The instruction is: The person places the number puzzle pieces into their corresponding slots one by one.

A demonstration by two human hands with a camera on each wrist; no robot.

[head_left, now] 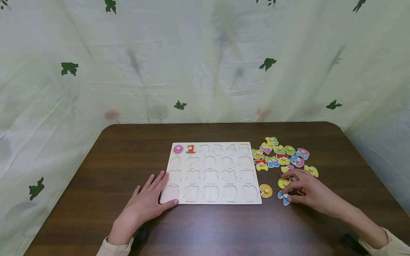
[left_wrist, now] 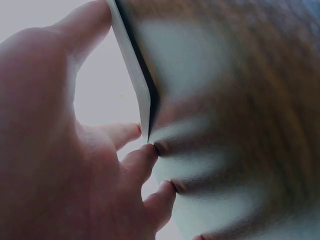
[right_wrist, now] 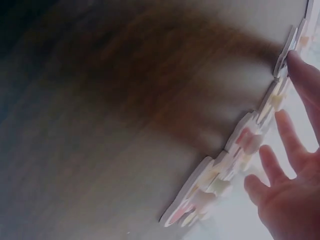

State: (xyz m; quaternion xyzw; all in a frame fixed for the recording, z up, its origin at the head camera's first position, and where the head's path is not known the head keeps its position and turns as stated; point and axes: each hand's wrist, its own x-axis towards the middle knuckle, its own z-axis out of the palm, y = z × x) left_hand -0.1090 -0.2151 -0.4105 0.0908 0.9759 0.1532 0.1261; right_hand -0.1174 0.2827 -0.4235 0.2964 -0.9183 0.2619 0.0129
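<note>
A white number puzzle board [head_left: 219,170] lies on the table with a purple 0 [head_left: 178,149] and a red 1 [head_left: 190,149] in its top row. My left hand [head_left: 144,202] rests spread along the board's lower left edge, thumb on the near corner; the left wrist view shows the fingers at the board's rim [left_wrist: 131,65]. On the right, my right hand [head_left: 309,190] pinches the knob of a blue piece [head_left: 285,202] that looks like a 7, between thumb and index finger. An orange 9-like piece [head_left: 266,191] and a yellow round piece [head_left: 283,183] lie close by.
Several knobbed number pieces [head_left: 283,159] lie in a loose cluster right of the board, some touching or overlapping. More pieces are partly hidden under my right hand. The dark wooden table [head_left: 134,149] ends at a pale curtain [head_left: 198,71] behind.
</note>
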